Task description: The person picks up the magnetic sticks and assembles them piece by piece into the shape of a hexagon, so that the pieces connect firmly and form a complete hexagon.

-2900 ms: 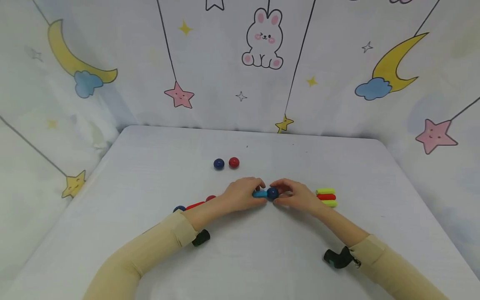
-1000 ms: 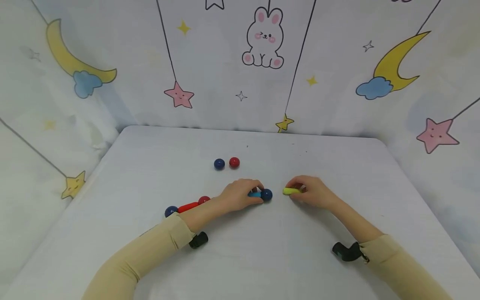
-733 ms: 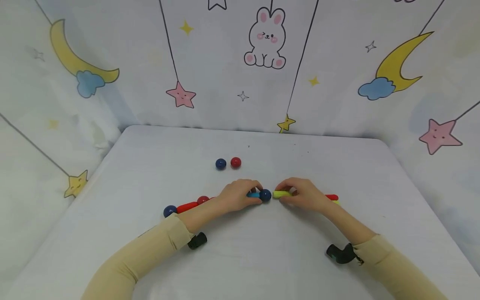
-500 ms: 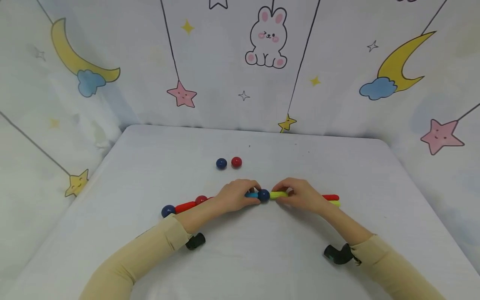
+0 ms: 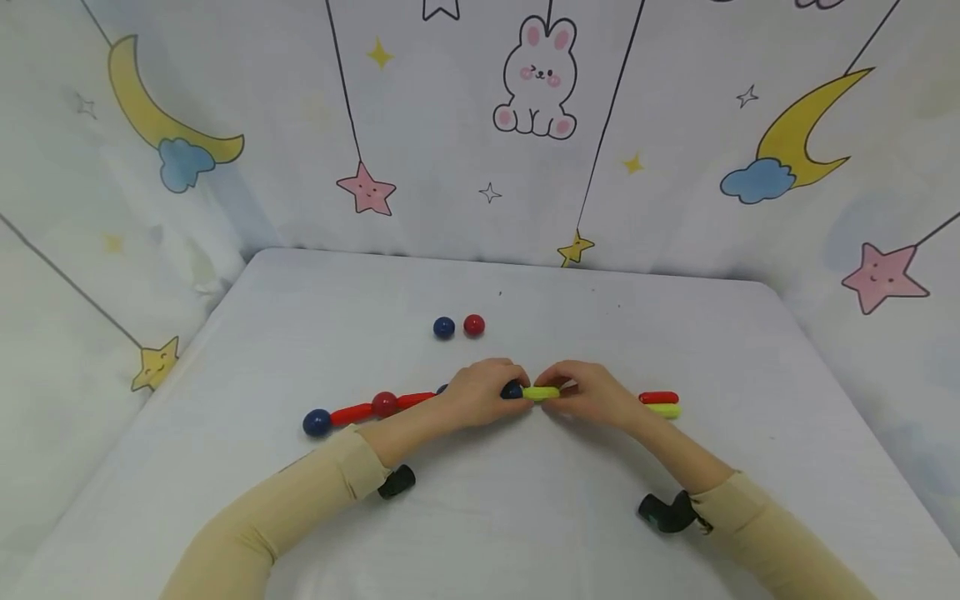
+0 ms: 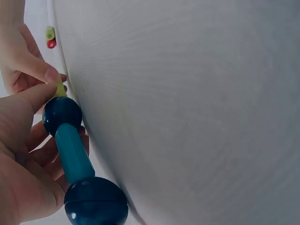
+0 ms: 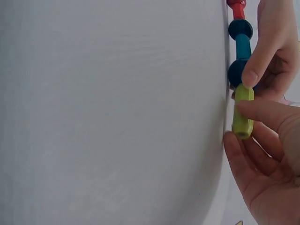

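Observation:
In the head view my left hand (image 5: 480,393) grips the dark blue ball (image 5: 512,390) at the right end of a toy chain. My right hand (image 5: 588,393) pinches a yellow-green rod (image 5: 542,392) whose left end meets that ball. A light blue rod (image 6: 74,152) runs from the held ball to another dark blue ball (image 6: 96,204), seen in the left wrist view; in the head view the left hand hides this rod. Further left the chain continues with a red rod (image 5: 416,400), a red ball (image 5: 385,405), a second red rod (image 5: 351,414) and a dark blue end ball (image 5: 317,422).
A loose dark blue ball (image 5: 444,327) and a loose red ball (image 5: 474,326) lie behind the hands on the white table (image 5: 480,517). Beyond the right wrist lie a red rod (image 5: 658,397) and a yellow-green rod (image 5: 663,411). A patterned cloth (image 5: 450,125) hangs behind.
The right hand has left the blue ball, taken a yellow-green rod from the right and brought it against that ball. The left hand has shifted from the light blue rod to the ball; the chain moved left.

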### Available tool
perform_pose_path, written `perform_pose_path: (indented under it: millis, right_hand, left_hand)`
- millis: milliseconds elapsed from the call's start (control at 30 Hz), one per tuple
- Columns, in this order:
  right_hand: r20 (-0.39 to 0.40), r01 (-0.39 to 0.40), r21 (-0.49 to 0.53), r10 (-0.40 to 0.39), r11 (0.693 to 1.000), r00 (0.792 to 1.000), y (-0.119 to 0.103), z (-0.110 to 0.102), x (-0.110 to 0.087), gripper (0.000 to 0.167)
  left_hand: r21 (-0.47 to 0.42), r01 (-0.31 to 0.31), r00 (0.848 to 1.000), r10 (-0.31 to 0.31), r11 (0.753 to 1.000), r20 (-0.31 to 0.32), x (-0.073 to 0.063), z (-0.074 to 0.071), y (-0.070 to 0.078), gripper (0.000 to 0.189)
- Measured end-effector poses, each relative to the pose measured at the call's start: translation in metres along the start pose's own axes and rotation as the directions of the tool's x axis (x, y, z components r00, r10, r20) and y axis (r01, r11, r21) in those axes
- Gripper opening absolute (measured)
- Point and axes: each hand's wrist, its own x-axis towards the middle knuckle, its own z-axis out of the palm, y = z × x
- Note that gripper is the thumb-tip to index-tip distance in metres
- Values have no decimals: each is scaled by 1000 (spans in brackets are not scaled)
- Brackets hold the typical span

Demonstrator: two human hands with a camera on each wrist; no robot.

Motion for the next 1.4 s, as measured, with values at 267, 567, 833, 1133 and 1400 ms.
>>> perform_pose_path:
  millis: [267,567,833,1133,1400]
  right_hand:
    - [-49,-80,-38,78,996,996,-3,-2,17,19]
    - [-89,-188,0,187,982,978,-8,1,81,34]
    - [-35,-83,-126,79,989,996,-12,11,122,51]
    - [-29,-66,-206,62,976,998,-14,14,124,39]
    - [-51,-127,-153,121,980,991,-1,2,92,38]
  left_hand:
    - [16,15,1000,-15,1000,-5,-1,0,-2,22]
    - [-1,-24,1000,24,1000,-15,0,1,-1,21]
    - [-9,-47,999,46,999,-21,1,6,0,22]
    - [8,-43,999,43,999,-29,2,4,0,21]
    - [3,-42,998,42,999,-49,-3,0,-2,21]
